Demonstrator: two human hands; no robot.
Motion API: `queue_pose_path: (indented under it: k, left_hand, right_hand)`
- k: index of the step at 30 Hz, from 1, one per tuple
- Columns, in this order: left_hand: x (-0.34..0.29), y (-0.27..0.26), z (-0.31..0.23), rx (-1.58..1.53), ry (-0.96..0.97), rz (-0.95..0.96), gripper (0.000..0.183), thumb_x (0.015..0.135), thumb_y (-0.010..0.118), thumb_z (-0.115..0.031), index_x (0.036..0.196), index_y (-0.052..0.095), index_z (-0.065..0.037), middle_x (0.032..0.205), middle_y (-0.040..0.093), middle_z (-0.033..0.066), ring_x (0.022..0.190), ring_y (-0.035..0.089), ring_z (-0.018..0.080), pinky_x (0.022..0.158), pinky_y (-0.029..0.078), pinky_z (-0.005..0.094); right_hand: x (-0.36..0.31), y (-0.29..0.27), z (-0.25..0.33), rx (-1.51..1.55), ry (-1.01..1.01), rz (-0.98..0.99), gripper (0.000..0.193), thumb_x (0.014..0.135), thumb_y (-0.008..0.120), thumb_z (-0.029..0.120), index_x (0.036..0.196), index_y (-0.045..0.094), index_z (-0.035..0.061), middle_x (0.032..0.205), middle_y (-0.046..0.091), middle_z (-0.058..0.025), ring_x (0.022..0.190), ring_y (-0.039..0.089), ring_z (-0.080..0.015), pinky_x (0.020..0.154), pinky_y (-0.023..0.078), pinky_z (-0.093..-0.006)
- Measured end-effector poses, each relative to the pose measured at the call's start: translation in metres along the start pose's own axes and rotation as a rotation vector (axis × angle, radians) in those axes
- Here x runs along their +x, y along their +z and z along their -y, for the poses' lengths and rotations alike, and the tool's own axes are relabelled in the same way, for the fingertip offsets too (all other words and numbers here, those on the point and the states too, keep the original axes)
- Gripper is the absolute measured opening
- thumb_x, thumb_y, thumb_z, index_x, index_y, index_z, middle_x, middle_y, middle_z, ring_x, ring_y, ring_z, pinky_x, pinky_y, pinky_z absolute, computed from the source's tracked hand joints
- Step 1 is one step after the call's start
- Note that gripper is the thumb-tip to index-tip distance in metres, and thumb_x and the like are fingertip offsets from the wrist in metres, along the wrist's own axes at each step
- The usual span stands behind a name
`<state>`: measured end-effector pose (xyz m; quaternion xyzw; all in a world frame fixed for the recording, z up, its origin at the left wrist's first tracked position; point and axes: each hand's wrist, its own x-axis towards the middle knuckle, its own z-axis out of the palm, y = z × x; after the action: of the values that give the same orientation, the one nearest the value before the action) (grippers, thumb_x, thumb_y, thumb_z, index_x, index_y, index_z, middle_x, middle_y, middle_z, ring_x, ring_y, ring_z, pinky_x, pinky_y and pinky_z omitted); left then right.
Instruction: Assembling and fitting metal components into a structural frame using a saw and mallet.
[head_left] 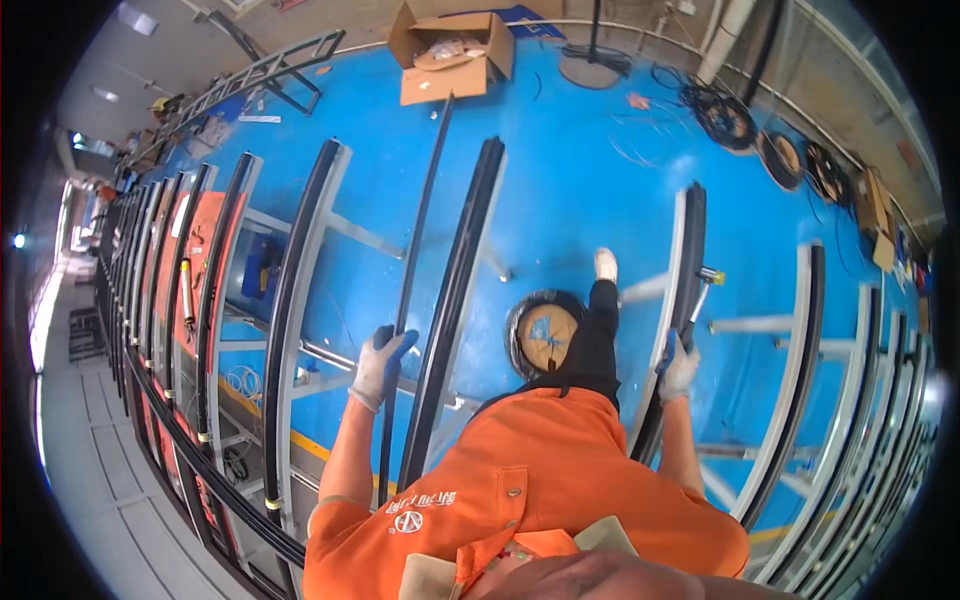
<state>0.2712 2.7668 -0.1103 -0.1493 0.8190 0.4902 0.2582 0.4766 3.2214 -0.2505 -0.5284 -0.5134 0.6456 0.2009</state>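
Note:
In a white glove with blue-grey fingertips, my left hand (380, 368) is closed round a long, thin black strip (425, 205). The strip's far end reaches a cardboard box, and its near end runs down past my left side. My right hand (679, 368), gloved too, grips the handle of a hammer (696, 305). Its head, with a yellow face, points away from me beside a black-topped rack bar (692, 240). Another black-topped bar (465, 270) stands just right of the strip.
Many similar bars (300, 260) on grey frames line both sides. On the blue floor (560, 200), a black coil (545, 335) lies by my foot. An open cardboard box (445, 84) is ahead, a ladder (255, 82) far left, and cable coils (725, 125) far right.

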Motion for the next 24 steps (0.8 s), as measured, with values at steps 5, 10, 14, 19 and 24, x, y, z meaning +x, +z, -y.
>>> queue_pose_path:
  k: [5, 10, 14, 19, 24]
  left_hand:
    - [0.127, 0.089, -0.072, -0.011, 0.013, -0.058, 0.045, 0.082, 0.070, -0.037, 0.103, 0.067, 0.003, 0.080, 0.062, 0.0066, 0.071, 0.053, 0.0158, 0.067, 0.044, 0.0271]
    - [0.202, 0.119, -0.138, -0.041, -0.014, -0.135, 0.045, 0.081, 0.070, -0.040, 0.098, 0.066, 0.001, 0.074, 0.057, 0.0043, 0.064, 0.049, 0.0143, 0.060, 0.041, 0.0273]
    - [0.247, 0.123, -0.199, -0.253, -0.229, -0.297, 0.036, 0.081, 0.072, -0.040, 0.084, 0.062, -0.005, 0.058, 0.046, -0.0013, 0.051, 0.041, 0.0109, 0.047, 0.032, 0.0265]
    - [0.330, 0.136, -0.224, -0.338, -0.252, -0.415, 0.040, 0.080, 0.072, -0.042, 0.086, 0.064, -0.004, 0.059, 0.049, 0.0002, 0.052, 0.043, 0.0117, 0.048, 0.034, 0.0268]
    - [0.451, 0.131, -0.229, -0.459, -0.236, -0.507, 0.042, 0.080, 0.073, -0.040, 0.091, 0.066, -0.001, 0.069, 0.059, 0.0037, 0.060, 0.052, 0.0123, 0.054, 0.044, 0.0258]
  right_hand:
    - [0.243, 0.056, 0.042, -0.361, -0.688, -0.072, 0.022, 0.092, 0.063, 0.026, 0.098, 0.063, 0.0048, 0.063, 0.051, -0.0013, 0.046, 0.042, -0.0087, 0.040, 0.036, -0.0248]
    - [0.294, 0.214, 0.242, -0.257, -0.173, 0.269, 0.019, 0.094, 0.059, 0.023, 0.098, 0.062, 0.0042, 0.069, 0.053, -0.0017, 0.049, 0.044, -0.0101, 0.047, 0.042, -0.0266]
    - [0.335, 0.356, 0.284, -0.089, -0.407, 0.512, 0.013, 0.095, 0.058, 0.017, 0.100, 0.061, 0.0053, 0.068, 0.052, -0.0012, 0.050, 0.045, -0.0097, 0.046, 0.041, -0.0259]
    - [0.379, 0.550, 0.340, -0.143, -0.338, 0.934, 0.015, 0.095, 0.058, 0.018, 0.102, 0.062, 0.0048, 0.071, 0.056, -0.0040, 0.053, 0.048, -0.0109, 0.050, 0.044, -0.0278]
    - [0.500, 0.680, 0.307, -0.963, -0.839, 0.871, 0.040, 0.093, 0.058, 0.036, 0.105, 0.063, -0.0013, 0.086, 0.066, -0.0173, 0.069, 0.060, -0.0331, 0.070, 0.050, -0.0421]
